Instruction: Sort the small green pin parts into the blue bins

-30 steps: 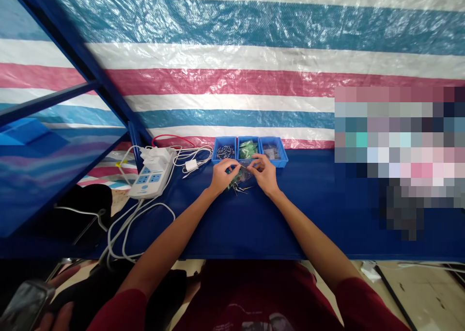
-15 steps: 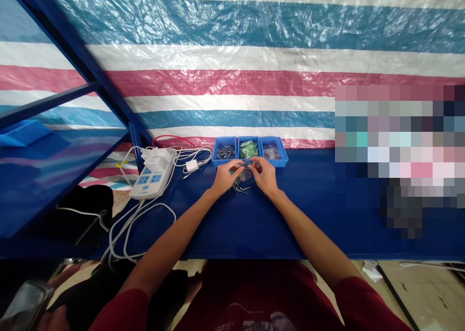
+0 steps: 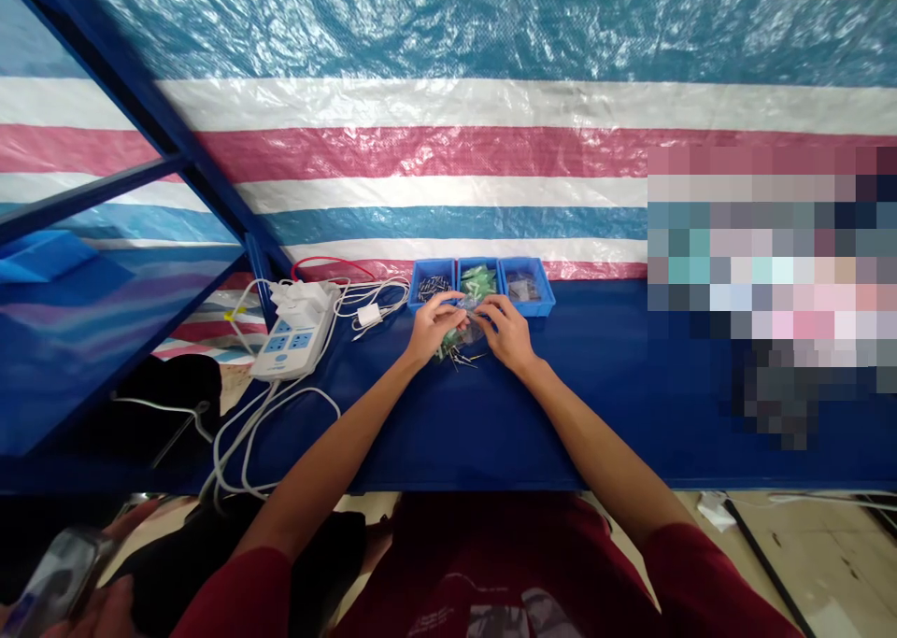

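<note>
My left hand (image 3: 433, 330) and my right hand (image 3: 505, 334) are close together over the blue table, each pinching a small clear plastic bag (image 3: 471, 307) between thumb and fingers. Below the left fingers a bit of green (image 3: 449, 341) shows, perhaps a small packet; the hand partly hides it. Several thin, pointed metal pieces (image 3: 463, 361) lie loose on the table under the bag. Just behind my hands stand three joined blue bins: the left bin (image 3: 413, 294) has small dark and silver parts, the middle one green packets (image 3: 478, 283), the right one clear bags (image 3: 523, 288).
On the left a white power strip (image 3: 284, 344) with plugs and looped white cables (image 3: 245, 432) lies on the table (image 3: 476, 432). A blue metal frame (image 3: 150, 124) rises there. At lower left another person's hand (image 3: 112, 610) holds a phone (image 3: 63, 573). The right side is pixelated.
My hands have shifted slightly, the left one tilting, and the clear bag between them has changed shape. Green now shows below my left fingers. The view has moved slightly.
</note>
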Tool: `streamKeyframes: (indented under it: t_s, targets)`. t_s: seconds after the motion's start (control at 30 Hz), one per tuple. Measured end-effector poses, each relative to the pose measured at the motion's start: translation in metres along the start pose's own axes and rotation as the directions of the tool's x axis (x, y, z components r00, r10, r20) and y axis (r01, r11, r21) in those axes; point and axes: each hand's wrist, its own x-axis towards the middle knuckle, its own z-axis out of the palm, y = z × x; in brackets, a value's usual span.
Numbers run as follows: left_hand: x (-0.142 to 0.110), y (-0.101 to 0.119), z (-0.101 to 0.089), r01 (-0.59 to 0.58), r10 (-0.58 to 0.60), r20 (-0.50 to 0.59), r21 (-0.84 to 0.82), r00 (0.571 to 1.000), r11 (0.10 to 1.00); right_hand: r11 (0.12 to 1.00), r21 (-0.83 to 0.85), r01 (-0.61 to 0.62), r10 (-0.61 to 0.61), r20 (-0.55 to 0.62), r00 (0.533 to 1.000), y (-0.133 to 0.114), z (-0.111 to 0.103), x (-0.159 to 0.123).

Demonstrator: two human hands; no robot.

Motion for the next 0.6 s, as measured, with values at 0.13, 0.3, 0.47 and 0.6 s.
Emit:
streamKeyframes:
  t_s: [0.13,0.3,0.47,0.6]
  targets:
    - [0.0011,-0.0026,-0.0018,-0.169,0.186,-0.035,0.282,0.982,0.945,0.997,0.064,-0.051,0.053,-0.040,0.998,-0.0008,-0.0010,0.0021]
    - [0.0007,-0.0028,-0.0036,-0.218,0.233,0.004,0.375,0.972,0.901,0.989,0.126,-0.073,0.072,0.013,0.997,-0.0035,-0.0036,0.0029]
    - [-0.0012,-0.0007,-0.0050,-0.191,0.204,0.006,0.376,0.979,0.907,0.985,0.133,-0.111,0.102,0.068,0.992,-0.0049,-0.0027,0.0023]
    - [-0.0022,0.0006,-0.0042,-0.200,0.209,0.016,0.368,0.978,0.908,0.978,0.141,-0.157,0.143,0.102,0.984,-0.0044,-0.0019,0.0024]
